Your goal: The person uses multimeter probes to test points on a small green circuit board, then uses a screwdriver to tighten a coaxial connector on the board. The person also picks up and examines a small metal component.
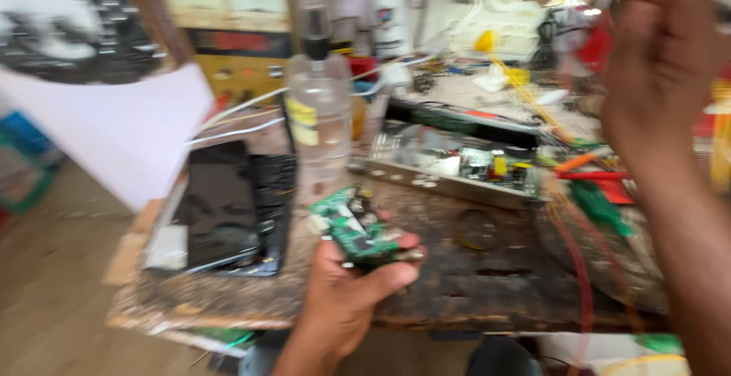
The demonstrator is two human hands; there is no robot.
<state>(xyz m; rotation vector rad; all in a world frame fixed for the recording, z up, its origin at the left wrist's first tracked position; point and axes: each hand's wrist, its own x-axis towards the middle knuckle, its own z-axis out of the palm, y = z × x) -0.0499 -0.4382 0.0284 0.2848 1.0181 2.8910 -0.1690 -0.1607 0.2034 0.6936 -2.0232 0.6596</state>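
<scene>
My left hand (346, 288) is at the lower middle, fingers closed around a small green circuit board (352, 224) with dark parts on it, held just above the front of a worn wooden bench (472, 269). My right hand (659, 60) is raised at the upper right, blurred, its fingers curled near something pale at the frame's top edge. Whether it grips anything is unclear. The whole view is smeared by motion.
A clear plastic spray bottle (316, 102) stands behind the board. A dark phone or tablet (221, 205) lies flat to its left, beside a white sheet (129, 129). An open metal chassis with electronics (464, 167), loose wires (586, 193) and tools crowd the right.
</scene>
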